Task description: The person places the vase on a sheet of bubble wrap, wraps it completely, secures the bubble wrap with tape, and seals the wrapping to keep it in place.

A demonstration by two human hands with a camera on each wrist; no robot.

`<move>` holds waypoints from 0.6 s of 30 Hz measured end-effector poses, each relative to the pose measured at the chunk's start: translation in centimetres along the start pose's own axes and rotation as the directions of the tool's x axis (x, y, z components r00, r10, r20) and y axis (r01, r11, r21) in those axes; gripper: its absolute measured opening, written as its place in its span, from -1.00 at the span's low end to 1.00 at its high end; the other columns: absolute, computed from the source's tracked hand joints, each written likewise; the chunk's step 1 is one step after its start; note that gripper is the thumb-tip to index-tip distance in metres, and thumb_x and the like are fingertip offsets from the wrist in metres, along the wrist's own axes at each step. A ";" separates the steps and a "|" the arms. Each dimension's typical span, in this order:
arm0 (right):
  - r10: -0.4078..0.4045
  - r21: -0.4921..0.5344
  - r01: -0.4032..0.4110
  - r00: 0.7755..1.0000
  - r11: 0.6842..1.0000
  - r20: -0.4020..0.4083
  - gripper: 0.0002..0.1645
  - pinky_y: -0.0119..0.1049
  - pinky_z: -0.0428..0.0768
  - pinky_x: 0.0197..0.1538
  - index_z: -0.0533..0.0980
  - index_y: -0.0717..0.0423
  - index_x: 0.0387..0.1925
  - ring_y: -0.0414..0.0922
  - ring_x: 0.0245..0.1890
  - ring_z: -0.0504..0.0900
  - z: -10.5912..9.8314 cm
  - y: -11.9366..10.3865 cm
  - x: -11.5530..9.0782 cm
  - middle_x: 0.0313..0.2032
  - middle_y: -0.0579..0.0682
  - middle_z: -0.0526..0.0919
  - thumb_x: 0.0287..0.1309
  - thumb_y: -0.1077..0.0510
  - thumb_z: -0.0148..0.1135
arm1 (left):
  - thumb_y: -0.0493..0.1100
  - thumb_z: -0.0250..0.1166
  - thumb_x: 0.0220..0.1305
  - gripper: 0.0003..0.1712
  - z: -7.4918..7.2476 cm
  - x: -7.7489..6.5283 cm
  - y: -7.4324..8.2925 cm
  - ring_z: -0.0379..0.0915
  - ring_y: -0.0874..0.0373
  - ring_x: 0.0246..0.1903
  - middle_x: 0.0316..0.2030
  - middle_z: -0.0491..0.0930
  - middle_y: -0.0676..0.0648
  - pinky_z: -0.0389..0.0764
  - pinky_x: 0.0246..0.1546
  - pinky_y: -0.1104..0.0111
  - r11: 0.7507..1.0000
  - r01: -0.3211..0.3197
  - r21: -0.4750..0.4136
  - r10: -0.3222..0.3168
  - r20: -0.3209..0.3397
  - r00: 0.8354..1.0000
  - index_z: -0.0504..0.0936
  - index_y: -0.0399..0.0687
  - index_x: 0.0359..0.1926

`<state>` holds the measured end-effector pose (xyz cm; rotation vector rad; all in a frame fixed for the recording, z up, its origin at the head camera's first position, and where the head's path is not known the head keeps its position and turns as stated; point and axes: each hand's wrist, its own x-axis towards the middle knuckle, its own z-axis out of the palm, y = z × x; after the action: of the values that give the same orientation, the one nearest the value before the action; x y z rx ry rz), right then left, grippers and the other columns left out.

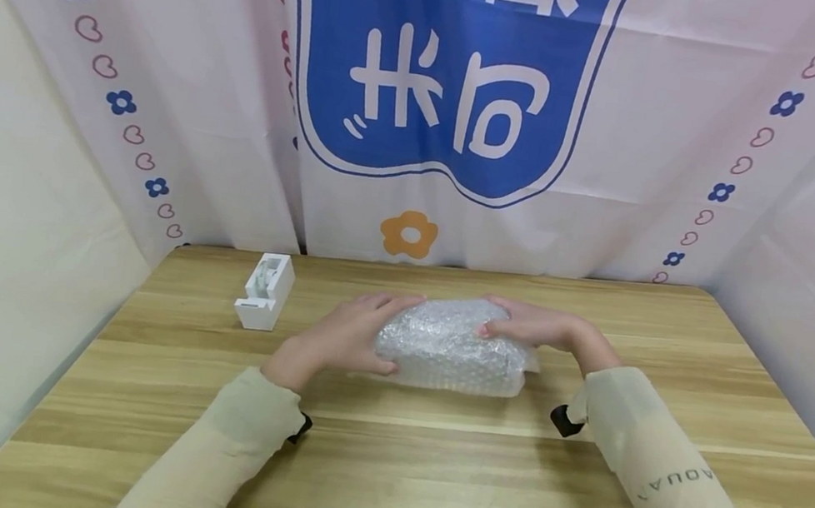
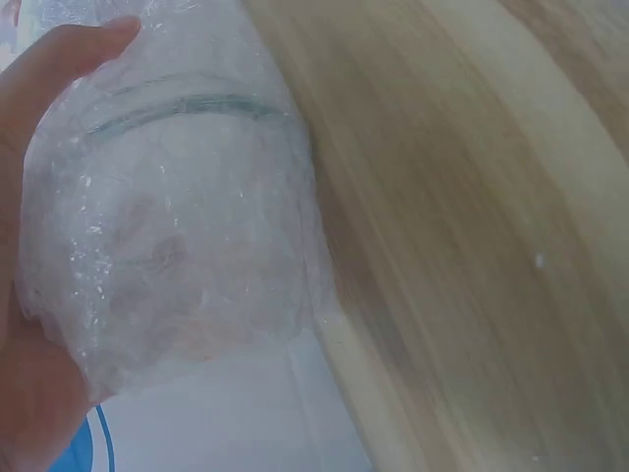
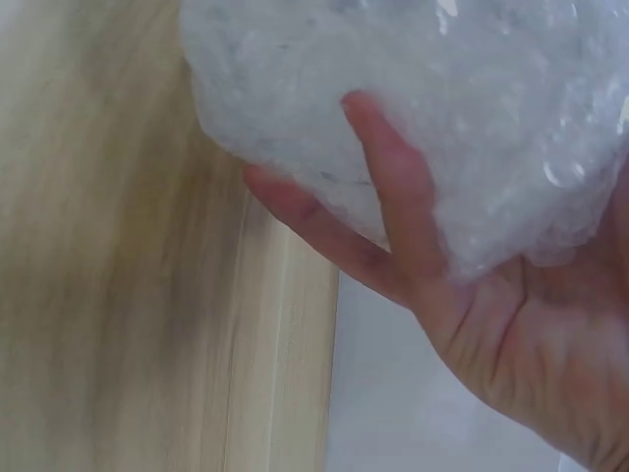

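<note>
A bubble-wrapped bundle (image 1: 453,347) lies lengthwise over the middle of the wooden table, gripped at both ends. My left hand (image 1: 345,335) holds its left end, thumb along the near side and fingers over the top. Around the right end curls my right hand (image 1: 538,326), its thumb pressed on the plastic. Through the bubble wrap (image 2: 187,226) in the left wrist view shows a curved greenish line, like a rim; the wrapped object's kind is hidden. In the right wrist view the fingers (image 3: 398,197) lie against the crumpled wrap (image 3: 472,128).
A white tape dispenser (image 1: 265,292) with a roll in it stands at the back left of the table (image 1: 413,472). Behind the table hangs a white cloth (image 1: 607,226) with a blue emblem and flowers. Black devices (image 1: 567,420) sit at both wrists.
</note>
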<state>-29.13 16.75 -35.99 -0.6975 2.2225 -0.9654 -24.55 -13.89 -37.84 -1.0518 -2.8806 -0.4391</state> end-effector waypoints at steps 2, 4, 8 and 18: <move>0.025 -0.021 -0.026 1.000 0.999 -0.018 0.02 0.12 0.02 0.30 -0.15 0.12 0.43 0.10 0.37 -0.09 0.0 0.0 -0.1 0.40 0.12 -0.06 0.16 -0.24 0.07 | 0.18 0.46 -0.18 0.16 0.0 0.1 0.1 0.23 0.00 0.18 0.22 0.31 -0.07 0.30 0.12 0.00 1.000 0.005 0.006 -0.005 0.002 1.000 -0.01 0.38 0.41; 0.027 -0.042 -0.029 0.999 0.999 -0.035 0.01 0.10 0.03 0.30 -0.12 0.13 0.42 0.09 0.36 -0.05 0.1 0.0 -0.2 0.39 0.13 -0.01 0.16 -0.24 0.08 | 0.17 0.47 -0.19 0.16 0.0 0.2 0.2 0.24 -0.01 0.17 0.21 0.33 -0.08 0.30 0.13 0.02 1.000 0.002 0.004 -0.002 0.001 1.000 0.00 0.36 0.41; 0.001 -0.087 -0.006 0.998 0.996 -0.059 -0.05 0.07 0.11 0.28 -0.03 0.13 0.39 0.07 0.30 0.12 0.2 -0.2 -0.3 0.30 0.13 0.18 0.15 -0.24 0.07 | 0.16 0.47 -0.18 0.16 -0.1 0.3 0.3 0.25 0.00 0.17 0.20 0.34 -0.09 0.30 0.13 0.04 1.000 -0.006 0.002 0.006 0.008 1.000 0.00 0.35 0.41; -0.147 -0.239 0.101 0.972 0.966 -0.185 -0.18 0.11 0.10 0.28 -0.01 -0.25 0.41 0.04 0.32 0.11 1.3 -0.4 -1.0 0.36 -0.04 0.11 0.20 -0.34 -0.03 | 0.16 0.48 -0.17 0.15 -0.3 0.5 -0.2 0.24 -0.01 0.18 0.24 0.31 -0.08 0.31 0.14 0.08 0.999 -0.015 -0.037 0.016 0.024 1.000 0.03 0.30 0.42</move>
<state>-27.46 16.56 -36.11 -0.8865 2.5211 -0.8823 -25.08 -13.82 -37.58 -1.0916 -2.8944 -0.4834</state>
